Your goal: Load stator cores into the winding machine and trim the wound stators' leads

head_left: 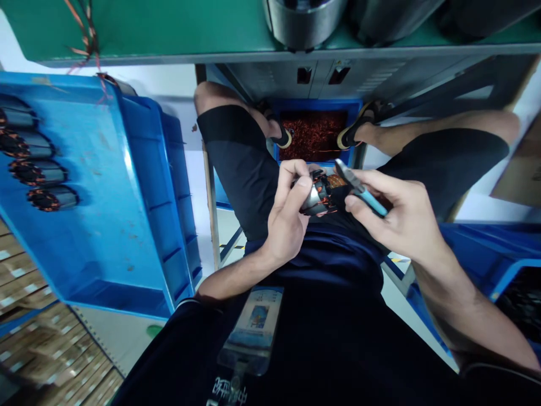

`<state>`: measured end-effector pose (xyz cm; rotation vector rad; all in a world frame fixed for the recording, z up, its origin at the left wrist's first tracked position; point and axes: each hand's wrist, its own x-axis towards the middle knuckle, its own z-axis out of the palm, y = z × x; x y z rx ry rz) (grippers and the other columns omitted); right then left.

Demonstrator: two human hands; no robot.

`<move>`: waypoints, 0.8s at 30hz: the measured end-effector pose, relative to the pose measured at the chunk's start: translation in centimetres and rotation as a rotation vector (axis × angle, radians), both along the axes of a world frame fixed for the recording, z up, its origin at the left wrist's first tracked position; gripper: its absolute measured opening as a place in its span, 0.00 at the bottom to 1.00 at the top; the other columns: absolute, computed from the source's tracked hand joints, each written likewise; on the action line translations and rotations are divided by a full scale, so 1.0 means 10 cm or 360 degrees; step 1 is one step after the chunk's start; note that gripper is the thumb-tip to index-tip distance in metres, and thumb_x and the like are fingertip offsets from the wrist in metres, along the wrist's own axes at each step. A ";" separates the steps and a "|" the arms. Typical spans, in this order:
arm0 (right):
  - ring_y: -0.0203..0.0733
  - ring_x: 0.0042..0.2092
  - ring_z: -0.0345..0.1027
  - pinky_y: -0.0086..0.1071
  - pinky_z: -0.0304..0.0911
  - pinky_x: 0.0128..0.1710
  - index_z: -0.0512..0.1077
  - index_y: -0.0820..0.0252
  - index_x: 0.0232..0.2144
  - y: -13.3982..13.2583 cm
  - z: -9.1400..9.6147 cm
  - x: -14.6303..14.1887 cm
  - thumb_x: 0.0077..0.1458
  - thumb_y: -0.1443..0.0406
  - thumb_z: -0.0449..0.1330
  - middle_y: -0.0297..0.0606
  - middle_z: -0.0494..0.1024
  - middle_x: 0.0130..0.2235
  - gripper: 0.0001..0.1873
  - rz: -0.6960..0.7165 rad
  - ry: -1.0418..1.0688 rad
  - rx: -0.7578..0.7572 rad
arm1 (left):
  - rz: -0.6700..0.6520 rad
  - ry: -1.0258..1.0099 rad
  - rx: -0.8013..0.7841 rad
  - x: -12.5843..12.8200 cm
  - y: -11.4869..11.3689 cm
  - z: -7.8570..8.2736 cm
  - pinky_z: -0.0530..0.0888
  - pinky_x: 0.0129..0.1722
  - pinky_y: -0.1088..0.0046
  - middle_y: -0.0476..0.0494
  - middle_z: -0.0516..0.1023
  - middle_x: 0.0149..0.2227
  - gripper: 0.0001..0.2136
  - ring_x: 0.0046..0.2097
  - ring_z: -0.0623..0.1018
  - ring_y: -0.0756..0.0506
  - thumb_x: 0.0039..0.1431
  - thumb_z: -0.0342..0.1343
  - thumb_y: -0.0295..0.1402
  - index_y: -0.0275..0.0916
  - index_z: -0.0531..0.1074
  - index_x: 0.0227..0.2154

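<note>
My left hand (289,214) is wrapped around a small motor armature (320,194) with copper windings, held over my lap. My right hand (397,217) grips blue-handled cutting pliers (359,186), whose jaws sit at the top of the armature's windings. Both hands are closed. The armature's lower side is hidden by my left fingers.
A blue plastic crate (127,214) at the left holds several wound armatures (36,172) in a row. A blue bin of copper wire scraps (315,132) lies on the floor between my feet. A green workbench (169,28) spans the top. Another blue crate (494,259) stands at the right.
</note>
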<state>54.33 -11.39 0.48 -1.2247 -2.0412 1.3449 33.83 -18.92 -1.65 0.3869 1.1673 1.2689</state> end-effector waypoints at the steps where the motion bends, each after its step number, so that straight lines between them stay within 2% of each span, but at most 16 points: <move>1: 0.39 0.28 0.74 0.35 0.80 0.35 0.89 0.52 0.69 -0.02 -0.01 -0.01 0.75 0.59 0.75 0.30 0.85 0.34 0.23 0.0008 0.0040 -0.0058 | 0.0021 0.0105 0.0053 0.00 -0.02 -0.01 0.87 0.46 0.65 0.46 0.79 0.55 0.18 0.48 0.82 0.43 0.84 0.66 0.56 0.51 0.69 0.52; 3: 0.39 0.29 0.72 0.34 0.77 0.35 0.90 0.53 0.61 -0.07 -0.04 -0.06 0.70 0.53 0.82 0.29 0.82 0.32 0.23 0.0049 0.0151 -0.0104 | 0.0097 0.0451 0.0231 0.01 -0.06 -0.01 0.87 0.62 0.54 0.44 0.77 0.58 0.17 0.60 0.82 0.39 0.85 0.66 0.57 0.52 0.70 0.54; 5: 0.40 0.30 0.72 0.35 0.76 0.36 0.89 0.53 0.50 -0.12 -0.09 -0.11 0.68 0.50 0.84 0.31 0.80 0.32 0.19 0.0100 0.0300 -0.0059 | 0.0194 0.0745 0.0426 0.01 -0.08 0.00 0.82 0.72 0.44 0.43 0.76 0.61 0.20 0.68 0.79 0.35 0.82 0.70 0.57 0.53 0.70 0.56; 6: 0.41 0.30 0.72 0.36 0.76 0.35 0.87 0.53 0.45 -0.13 -0.12 -0.14 0.69 0.50 0.83 0.32 0.80 0.32 0.17 0.0121 0.0384 -0.0007 | 0.0233 0.0818 0.0519 0.00 -0.08 0.01 0.82 0.72 0.41 0.43 0.75 0.62 0.23 0.69 0.79 0.34 0.78 0.75 0.59 0.54 0.70 0.57; 8: 0.42 0.30 0.72 0.37 0.74 0.33 0.85 0.52 0.40 -0.11 -0.19 -0.19 0.73 0.50 0.80 0.35 0.80 0.32 0.16 0.0161 0.0562 0.0129 | 0.0268 0.0839 0.0712 -0.05 -0.08 0.04 0.87 0.67 0.41 0.44 0.76 0.63 0.34 0.66 0.82 0.34 0.67 0.83 0.61 0.58 0.70 0.62; 11: 0.44 0.31 0.75 0.38 0.74 0.30 0.85 0.49 0.42 0.01 -0.25 -0.22 0.75 0.54 0.76 0.35 0.82 0.34 0.10 0.0302 0.0854 0.0299 | 0.0195 0.0886 0.0922 -0.19 -0.10 0.10 0.92 0.57 0.44 0.44 0.82 0.61 0.47 0.57 0.89 0.34 0.55 0.91 0.61 0.62 0.73 0.71; 13: 0.44 0.32 0.77 0.38 0.76 0.31 0.85 0.48 0.44 0.11 -0.24 -0.24 0.76 0.57 0.74 0.35 0.81 0.34 0.05 0.0437 0.1007 0.0328 | 0.0118 0.1011 0.0941 -0.31 -0.16 0.14 0.93 0.57 0.45 0.42 0.88 0.60 0.49 0.55 0.92 0.33 0.54 0.93 0.57 0.58 0.77 0.75; 15: 0.46 0.33 0.78 0.41 0.79 0.34 0.86 0.46 0.47 0.18 -0.21 -0.29 0.77 0.60 0.73 0.35 0.81 0.34 0.01 0.0559 0.1022 0.0276 | 0.0083 0.1133 0.0923 -0.39 -0.24 0.19 0.94 0.57 0.47 0.41 0.92 0.60 0.47 0.55 0.93 0.31 0.55 0.92 0.56 0.56 0.81 0.75; 18: 0.48 0.32 0.80 0.41 0.80 0.33 0.86 0.45 0.48 0.20 -0.13 -0.44 0.74 0.64 0.73 0.33 0.83 0.34 0.05 0.0696 0.0978 0.0187 | 0.0194 0.1231 0.0922 -0.44 -0.34 0.21 0.94 0.51 0.53 0.41 0.95 0.57 0.44 0.52 0.95 0.33 0.56 0.91 0.59 0.54 0.84 0.72; 20: 0.48 0.30 0.81 0.40 0.80 0.30 0.87 0.44 0.50 0.17 -0.07 -0.56 0.70 0.68 0.75 0.33 0.84 0.34 0.11 0.0725 0.0949 0.0176 | 0.0305 0.1291 0.0931 -0.51 -0.42 0.20 0.92 0.46 0.58 0.41 0.95 0.54 0.44 0.47 0.94 0.36 0.56 0.91 0.58 0.51 0.85 0.71; 22: 0.51 0.31 0.83 0.42 0.83 0.29 0.89 0.40 0.56 0.11 -0.02 -0.65 0.67 0.71 0.75 0.32 0.87 0.36 0.21 0.0686 0.0830 0.0179 | 0.0367 0.1430 0.0901 -0.71 -0.56 0.21 0.88 0.41 0.64 0.39 0.95 0.51 0.43 0.42 0.92 0.41 0.55 0.92 0.56 0.46 0.85 0.69; 24: 0.54 0.32 0.85 0.47 0.86 0.31 0.89 0.36 0.65 0.06 -0.04 -0.66 0.66 0.72 0.75 0.32 0.87 0.39 0.31 0.0647 0.0706 0.0180 | 0.0396 0.1689 0.0710 -1.06 -0.82 0.28 0.84 0.37 0.68 0.41 0.94 0.48 0.40 0.37 0.88 0.45 0.56 0.92 0.55 0.45 0.87 0.66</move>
